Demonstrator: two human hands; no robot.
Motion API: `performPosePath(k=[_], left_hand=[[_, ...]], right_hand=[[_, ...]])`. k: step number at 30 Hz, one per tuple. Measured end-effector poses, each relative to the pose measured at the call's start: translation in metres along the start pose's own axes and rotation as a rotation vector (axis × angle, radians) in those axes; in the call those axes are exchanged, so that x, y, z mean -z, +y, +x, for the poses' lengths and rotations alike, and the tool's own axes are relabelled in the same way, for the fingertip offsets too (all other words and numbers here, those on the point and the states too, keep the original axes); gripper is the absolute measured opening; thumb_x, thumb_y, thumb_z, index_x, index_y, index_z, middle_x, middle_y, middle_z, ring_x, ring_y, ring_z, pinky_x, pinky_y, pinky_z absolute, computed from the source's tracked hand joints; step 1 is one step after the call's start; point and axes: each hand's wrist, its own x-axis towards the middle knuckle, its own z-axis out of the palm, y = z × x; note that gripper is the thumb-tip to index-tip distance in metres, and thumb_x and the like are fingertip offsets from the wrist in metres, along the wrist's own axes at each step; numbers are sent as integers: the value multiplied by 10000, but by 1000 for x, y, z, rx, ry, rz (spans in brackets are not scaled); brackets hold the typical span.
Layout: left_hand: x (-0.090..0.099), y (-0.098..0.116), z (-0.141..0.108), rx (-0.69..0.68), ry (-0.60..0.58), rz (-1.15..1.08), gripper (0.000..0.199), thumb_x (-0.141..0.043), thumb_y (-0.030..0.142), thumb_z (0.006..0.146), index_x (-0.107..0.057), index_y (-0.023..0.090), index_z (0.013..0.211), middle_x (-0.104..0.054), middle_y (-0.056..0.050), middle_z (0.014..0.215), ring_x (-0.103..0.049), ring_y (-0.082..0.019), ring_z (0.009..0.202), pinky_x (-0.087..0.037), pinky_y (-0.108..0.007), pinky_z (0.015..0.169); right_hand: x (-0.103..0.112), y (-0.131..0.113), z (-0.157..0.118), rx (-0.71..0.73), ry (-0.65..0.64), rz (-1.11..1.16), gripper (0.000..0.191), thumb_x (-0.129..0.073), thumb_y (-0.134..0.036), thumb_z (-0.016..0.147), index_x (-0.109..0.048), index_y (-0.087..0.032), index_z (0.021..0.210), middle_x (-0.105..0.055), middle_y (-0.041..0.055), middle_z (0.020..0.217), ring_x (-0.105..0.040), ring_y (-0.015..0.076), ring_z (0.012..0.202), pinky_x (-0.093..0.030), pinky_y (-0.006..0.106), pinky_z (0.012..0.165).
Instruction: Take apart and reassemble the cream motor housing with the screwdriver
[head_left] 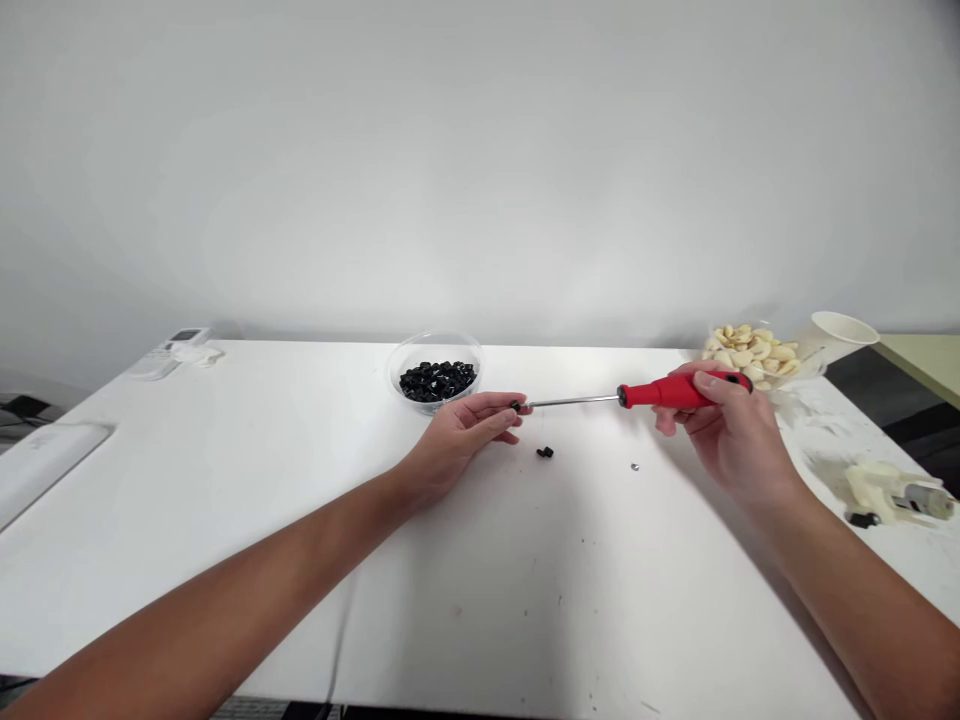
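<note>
Between the thumb and fingers of my left hand (476,428) is a small black part (515,406), pinched near the middle of the table. My right hand (724,425) is wrapped round the red handle of a screwdriver (664,390). Its metal shaft points left, and the tip meets the small black part or lies right at it; the exact contact is too small to make out. Just below my left fingertips lies another small black piece (545,453) on the table. A tiny silver bit (634,467) rests to its right, below the screwdriver.
Behind my left hand stands a clear bowl (397,372) of many small black parts. Pale, flat pieces (757,350) fill a container at the back right, beside a white cup (844,335). A yellowish device (877,490) lies at the right; a remote control (169,352) is back left.
</note>
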Motion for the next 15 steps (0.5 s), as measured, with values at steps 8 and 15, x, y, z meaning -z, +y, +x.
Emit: performPosePath(k=[8, 15], left_hand=[[10, 3, 2, 78, -58, -27, 358, -808, 381, 946, -781, 233, 1271, -717, -79, 1233, -679, -174, 995, -531, -402, 1069], [13, 0, 4, 57, -110, -57, 323, -763, 343, 991, -749, 259, 1303, -705, -61, 1249, -682, -157, 997, -521, -369, 1046]], right_hand=[[1, -3, 0, -24, 15, 22, 122, -720, -372, 899, -741, -258, 862, -701, 32, 686, -613, 207, 561, -506, 354, 537], [3, -2, -1, -29, 10, -25, 131, -698, -359, 916, -767, -253, 885, -676, 39, 623, -621, 228, 571, -500, 362, 566]])
